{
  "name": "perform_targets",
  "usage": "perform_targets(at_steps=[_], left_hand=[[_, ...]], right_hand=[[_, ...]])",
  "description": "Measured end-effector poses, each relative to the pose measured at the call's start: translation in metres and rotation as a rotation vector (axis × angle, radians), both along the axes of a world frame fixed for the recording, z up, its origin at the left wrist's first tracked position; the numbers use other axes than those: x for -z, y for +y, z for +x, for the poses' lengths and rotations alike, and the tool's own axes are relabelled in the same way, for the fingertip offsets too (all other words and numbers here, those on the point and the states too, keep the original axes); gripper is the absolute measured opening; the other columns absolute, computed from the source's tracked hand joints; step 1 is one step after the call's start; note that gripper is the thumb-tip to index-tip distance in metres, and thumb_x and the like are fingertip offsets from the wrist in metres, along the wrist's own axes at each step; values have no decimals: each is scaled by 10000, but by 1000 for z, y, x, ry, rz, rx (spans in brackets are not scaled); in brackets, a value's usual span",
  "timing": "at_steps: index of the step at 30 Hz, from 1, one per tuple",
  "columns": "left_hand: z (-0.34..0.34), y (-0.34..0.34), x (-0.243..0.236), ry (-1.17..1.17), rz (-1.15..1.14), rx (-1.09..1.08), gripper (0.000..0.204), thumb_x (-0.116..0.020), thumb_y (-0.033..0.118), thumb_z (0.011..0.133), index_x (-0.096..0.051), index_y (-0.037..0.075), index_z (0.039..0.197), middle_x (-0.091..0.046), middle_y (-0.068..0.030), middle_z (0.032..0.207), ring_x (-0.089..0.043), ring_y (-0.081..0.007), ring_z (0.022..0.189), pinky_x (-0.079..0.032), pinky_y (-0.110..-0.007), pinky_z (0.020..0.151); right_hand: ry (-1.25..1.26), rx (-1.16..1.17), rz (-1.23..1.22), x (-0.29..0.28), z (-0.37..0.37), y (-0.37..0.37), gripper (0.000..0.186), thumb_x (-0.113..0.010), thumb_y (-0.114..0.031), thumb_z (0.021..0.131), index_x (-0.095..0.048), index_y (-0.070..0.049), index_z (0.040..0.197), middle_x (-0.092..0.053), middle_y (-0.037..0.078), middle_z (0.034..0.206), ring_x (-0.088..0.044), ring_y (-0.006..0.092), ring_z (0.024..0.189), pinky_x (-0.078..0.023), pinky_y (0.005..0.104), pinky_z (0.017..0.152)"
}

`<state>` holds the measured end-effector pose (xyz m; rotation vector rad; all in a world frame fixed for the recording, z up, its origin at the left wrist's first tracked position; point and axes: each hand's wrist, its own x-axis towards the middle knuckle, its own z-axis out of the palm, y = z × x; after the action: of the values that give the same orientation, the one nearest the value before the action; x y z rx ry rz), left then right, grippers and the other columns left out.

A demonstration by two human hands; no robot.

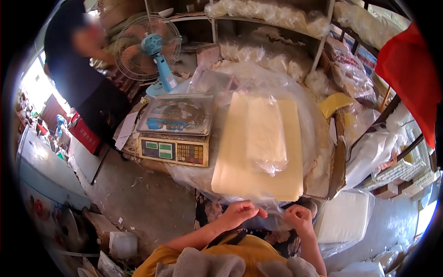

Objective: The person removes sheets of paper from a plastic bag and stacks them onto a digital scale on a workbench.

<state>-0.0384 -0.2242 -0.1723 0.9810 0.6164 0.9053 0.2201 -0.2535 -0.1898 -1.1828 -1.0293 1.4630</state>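
Close in front of my body, a thin clear plastic bag [273, 219] stretches between my two hands. The fingers of my left hand [240, 214] are curled and pinched at its left side. My right hand [300, 217] is closed on its right side. Just beyond them lies a stack of cream-yellow sheets [226, 171], its near edge by the plastic. On top of the stack rests a clear-wrapped pale bundle [266, 134], long and flat. How the film runs inside my fingers is hard to see.
Left of the stack is a digital scale [173, 150] with a worn metal pan. Behind it stands a blue fan [157, 51]; a person [83, 69] is at far left. A wrapped white block [344, 214] sits at right. Shelves [272, 24] hold plastic-wrapped goods.
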Motion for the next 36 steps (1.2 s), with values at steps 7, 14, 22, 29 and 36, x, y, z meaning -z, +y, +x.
perform_targets(at_steps=[7, 14, 22, 29, 36], left_hand=[[24, -4, 22, 296, -121, 331, 436, -616, 427, 914, -633, -8, 946, -647, -48, 802, -614, -106, 728, -496, -233, 653], [13, -5, 19, 617, 57, 182, 335, -672, 319, 845, -660, -8, 917, -666, -85, 764, -593, -109, 701, -484, -283, 648], [17, -6, 30, 471, -65, 296, 245, -664, 271, 857, -677, 45, 950, -663, -41, 774, -590, -96, 697, -479, -272, 634], [17, -13, 13, 375, 24, 226, 275, -641, 286, 919, -648, 12, 893, -629, -25, 703, -610, -85, 672, -485, -220, 604], [15, -13, 38, 393, -4, 126, 136, -558, 113, 931, -592, 13, 845, -638, -20, 803, -609, -120, 752, -476, -254, 709]], right_hand=[[130, -98, -67, 21, -28, -12, 187, -683, 77, 785, -545, -46, 812, -657, 80, 844, -625, 129, 753, -516, 257, 687], [5, -263, -153, 19, -32, -11, 289, -697, 54, 795, -576, 13, 1055, -652, 31, 906, -624, 106, 822, -502, 230, 747], [211, -302, -225, 23, -29, -11, 222, -725, 54, 768, -557, -35, 881, -637, 40, 840, -630, 128, 757, -512, 247, 698], [162, -22, -252, 28, -8, -22, 193, -694, 77, 745, -542, -36, 785, -614, 42, 715, -606, 117, 652, -470, 227, 583], [-220, 280, -203, 44, 14, -28, 167, -702, -5, 660, -539, -38, 673, -553, 6, 620, -526, 89, 578, -386, 222, 509]])
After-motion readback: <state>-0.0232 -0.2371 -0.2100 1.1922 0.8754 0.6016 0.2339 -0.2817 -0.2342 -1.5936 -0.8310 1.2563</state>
